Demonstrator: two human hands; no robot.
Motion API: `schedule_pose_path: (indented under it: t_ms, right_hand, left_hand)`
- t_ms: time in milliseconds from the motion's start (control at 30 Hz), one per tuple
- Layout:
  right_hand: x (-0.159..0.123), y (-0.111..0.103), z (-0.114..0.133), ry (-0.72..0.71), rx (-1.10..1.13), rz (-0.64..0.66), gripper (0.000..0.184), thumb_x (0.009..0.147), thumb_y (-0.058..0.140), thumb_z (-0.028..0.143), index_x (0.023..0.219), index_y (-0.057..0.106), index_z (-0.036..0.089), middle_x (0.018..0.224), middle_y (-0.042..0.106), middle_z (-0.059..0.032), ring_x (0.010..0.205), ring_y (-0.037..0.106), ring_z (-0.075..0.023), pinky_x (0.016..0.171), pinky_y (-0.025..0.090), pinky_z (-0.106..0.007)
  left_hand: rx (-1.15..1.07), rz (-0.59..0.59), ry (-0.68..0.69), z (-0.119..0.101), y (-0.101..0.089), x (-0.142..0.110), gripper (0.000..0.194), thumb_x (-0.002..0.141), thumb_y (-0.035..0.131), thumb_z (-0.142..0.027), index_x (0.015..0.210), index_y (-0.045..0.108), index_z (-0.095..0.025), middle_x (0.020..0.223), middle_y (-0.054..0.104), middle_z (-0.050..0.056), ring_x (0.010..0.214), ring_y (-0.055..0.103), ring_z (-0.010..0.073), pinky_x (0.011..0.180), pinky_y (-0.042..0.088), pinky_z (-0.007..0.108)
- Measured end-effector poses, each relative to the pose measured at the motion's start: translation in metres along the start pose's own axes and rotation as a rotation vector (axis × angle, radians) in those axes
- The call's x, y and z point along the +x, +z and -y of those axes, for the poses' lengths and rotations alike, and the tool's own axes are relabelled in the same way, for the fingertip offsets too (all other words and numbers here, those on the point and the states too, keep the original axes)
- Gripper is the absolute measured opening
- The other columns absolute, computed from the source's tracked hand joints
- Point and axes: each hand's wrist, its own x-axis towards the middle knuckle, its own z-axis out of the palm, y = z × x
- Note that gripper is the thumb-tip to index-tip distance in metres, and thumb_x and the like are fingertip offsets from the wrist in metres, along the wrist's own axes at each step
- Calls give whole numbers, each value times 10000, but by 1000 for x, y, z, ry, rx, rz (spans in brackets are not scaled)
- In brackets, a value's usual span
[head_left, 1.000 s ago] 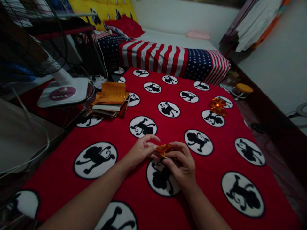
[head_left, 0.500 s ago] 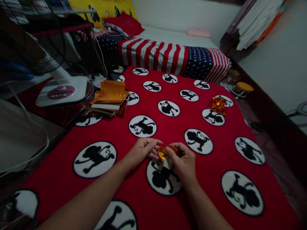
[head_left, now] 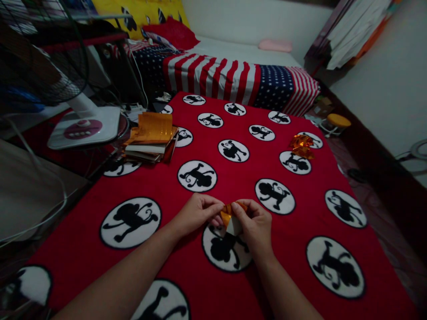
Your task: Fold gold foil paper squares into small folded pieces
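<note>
A partly folded piece of gold foil paper point(head_left: 227, 215), with a pale underside showing, is held between my two hands above the red cloth. My right hand point(head_left: 255, 222) pinches it between thumb and fingers from the right. On the other side, my left hand point(head_left: 201, 212) grips the paper's left edge with thumb and fingertips. A stack of gold and white paper sheets point(head_left: 151, 135) lies on the cloth at the far left. Over on the right rest shiny gold folded pieces point(head_left: 302, 146).
The red cloth point(head_left: 233, 180) with monkey circles covers the surface before me. To the left stands a white fan base point(head_left: 85, 126) with cables about. A bed with a striped, starred cover point(head_left: 213, 78) is behind, and a yellow-topped stool point(head_left: 338, 120) is at the right.
My left thumb has come down onto the paper's left edge, where the fingers were looser before. My right hand keeps its pinch in nearly the same spot.
</note>
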Motion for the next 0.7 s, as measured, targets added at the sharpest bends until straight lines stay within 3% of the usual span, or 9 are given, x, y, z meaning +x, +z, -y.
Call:
schedule_pose_path:
  t_ms: [200,367,500,700]
  right_hand:
    - [2,0,3,34,0,9,212,722,737,374,762,708,168,699,699,-38,628,630,-164,563,489,-252]
    - [2,-2,2,73,18,23,217,704,750,372,761,705,168,692,696,-38,616,620,-161,555,482,-252]
    - [4,-3,3,87,21,30,220,698,755,371,759,705,166,697,698,-40,628,625,-164,574,487,-257]
    - [6,-5,4,64,-5,49,221,710,742,374,767,707,164,708,704,-46,633,634,-170,575,494,-261]
  left_hand:
    - [123,-80,86,2,6,0,222,811,648,-296,840,676,-77,648,682,35,534,644,93,509,500,161]
    - [130,-99,33,1,8,-1,163,815,620,-239,819,665,-83,627,676,29,522,641,91,504,497,157]
    - [158,-118,-16,-2,10,-2,172,819,608,-256,799,649,-90,597,661,23,488,632,100,482,504,175]
    - [173,-54,53,-2,5,-2,331,833,601,-415,738,635,-99,587,636,22,465,599,92,461,480,172]
